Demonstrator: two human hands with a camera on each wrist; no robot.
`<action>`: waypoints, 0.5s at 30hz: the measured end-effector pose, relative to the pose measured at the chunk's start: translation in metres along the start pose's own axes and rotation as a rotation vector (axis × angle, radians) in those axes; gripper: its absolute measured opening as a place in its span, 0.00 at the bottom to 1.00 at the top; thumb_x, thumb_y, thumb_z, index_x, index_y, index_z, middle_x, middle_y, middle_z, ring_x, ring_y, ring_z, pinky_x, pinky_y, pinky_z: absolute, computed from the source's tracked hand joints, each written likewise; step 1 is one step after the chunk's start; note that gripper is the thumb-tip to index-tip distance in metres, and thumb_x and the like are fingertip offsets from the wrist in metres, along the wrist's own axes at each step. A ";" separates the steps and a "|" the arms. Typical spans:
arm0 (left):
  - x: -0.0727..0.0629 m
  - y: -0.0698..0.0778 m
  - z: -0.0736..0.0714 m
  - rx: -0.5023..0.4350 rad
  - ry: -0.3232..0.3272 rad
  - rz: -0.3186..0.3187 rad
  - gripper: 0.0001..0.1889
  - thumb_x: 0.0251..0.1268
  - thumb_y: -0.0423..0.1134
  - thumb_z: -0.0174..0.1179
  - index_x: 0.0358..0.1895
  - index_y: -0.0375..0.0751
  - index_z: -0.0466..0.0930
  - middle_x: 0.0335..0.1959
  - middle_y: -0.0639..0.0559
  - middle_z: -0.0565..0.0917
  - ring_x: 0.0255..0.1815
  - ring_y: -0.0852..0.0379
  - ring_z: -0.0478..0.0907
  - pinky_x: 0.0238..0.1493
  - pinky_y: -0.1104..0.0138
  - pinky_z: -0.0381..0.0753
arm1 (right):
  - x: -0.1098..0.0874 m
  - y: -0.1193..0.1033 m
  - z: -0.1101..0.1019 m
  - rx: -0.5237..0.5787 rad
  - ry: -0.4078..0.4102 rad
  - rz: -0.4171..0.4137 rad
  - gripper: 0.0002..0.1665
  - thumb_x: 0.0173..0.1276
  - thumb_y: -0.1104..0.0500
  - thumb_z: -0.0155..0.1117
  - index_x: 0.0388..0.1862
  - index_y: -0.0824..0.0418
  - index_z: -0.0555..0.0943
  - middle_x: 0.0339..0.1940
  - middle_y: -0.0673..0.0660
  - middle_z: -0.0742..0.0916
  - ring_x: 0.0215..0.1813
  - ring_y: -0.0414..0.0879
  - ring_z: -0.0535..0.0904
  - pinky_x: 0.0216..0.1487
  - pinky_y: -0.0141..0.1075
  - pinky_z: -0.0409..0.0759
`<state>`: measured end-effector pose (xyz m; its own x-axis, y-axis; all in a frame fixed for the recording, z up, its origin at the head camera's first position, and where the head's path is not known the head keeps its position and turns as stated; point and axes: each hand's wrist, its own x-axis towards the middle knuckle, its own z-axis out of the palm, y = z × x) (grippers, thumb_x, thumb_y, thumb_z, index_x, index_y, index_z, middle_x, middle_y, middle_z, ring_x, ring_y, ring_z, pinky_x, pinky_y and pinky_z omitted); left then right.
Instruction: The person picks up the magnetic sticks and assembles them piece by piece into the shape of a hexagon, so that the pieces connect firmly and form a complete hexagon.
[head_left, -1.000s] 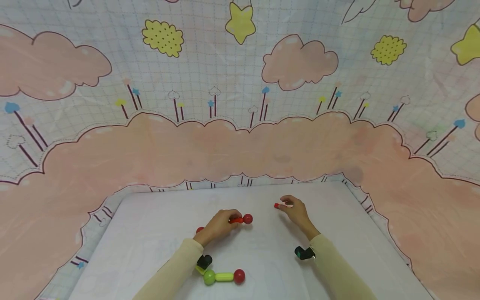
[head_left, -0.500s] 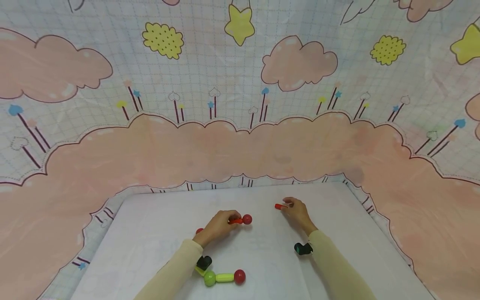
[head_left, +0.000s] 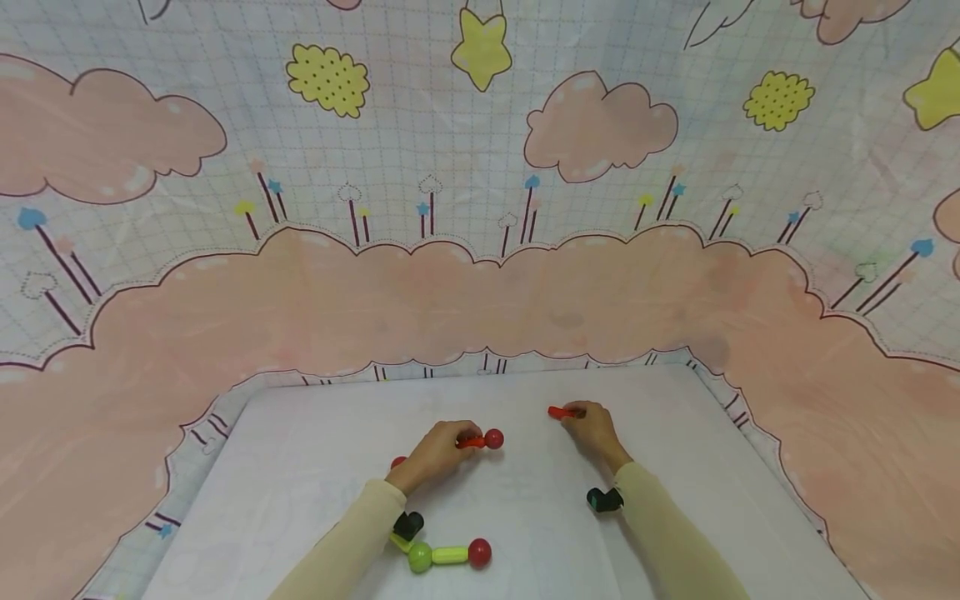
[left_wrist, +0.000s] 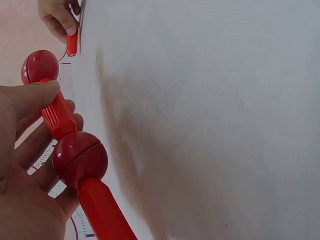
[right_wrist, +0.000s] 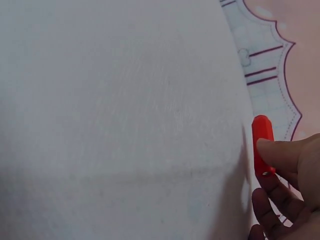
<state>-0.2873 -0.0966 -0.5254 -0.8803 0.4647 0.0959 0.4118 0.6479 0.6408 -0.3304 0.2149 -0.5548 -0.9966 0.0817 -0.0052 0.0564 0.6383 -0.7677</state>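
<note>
My left hand [head_left: 433, 454] grips a chain of red rods and dark red balls. In the left wrist view, its thumb and fingers pinch the red rod [left_wrist: 60, 117] between the end ball [left_wrist: 41, 67] and a second ball [left_wrist: 80, 160]; another red rod [left_wrist: 106, 210] runs on from that ball out of the frame. Farther right, my right hand [head_left: 595, 429] pinches a loose red rod [right_wrist: 262, 142] between thumb and fingers, with its rounded end pointing away from the palm. A gap separates the loose rod from the chain's end ball.
Near the table's front, a green ball [head_left: 420, 557], a yellow-green rod [head_left: 450, 555] and a dark red ball [head_left: 479, 552] are joined, partly behind the left forearm. Black wrist cameras [head_left: 603, 500] hang below both wrists. A patterned cloth [head_left: 480, 308] rises behind the white table [head_left: 525, 500].
The right hand's fingers have come together on the red rod, and more of it sticks out to the left. My left hand and the chain have stayed almost still.
</note>
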 end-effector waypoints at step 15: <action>-0.002 0.000 -0.002 -0.011 -0.003 -0.002 0.11 0.64 0.33 0.64 0.48 0.44 0.82 0.41 0.51 0.86 0.40 0.58 0.77 0.48 0.60 0.80 | -0.028 -0.020 0.002 0.030 -0.007 -0.058 0.14 0.64 0.63 0.68 0.49 0.60 0.85 0.45 0.57 0.86 0.46 0.50 0.76 0.48 0.41 0.75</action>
<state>-0.2866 -0.0991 -0.5239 -0.8805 0.4651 0.0920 0.4072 0.6424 0.6492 -0.3037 0.1982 -0.5408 -0.9986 0.0394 0.0353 -0.0034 0.6188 -0.7856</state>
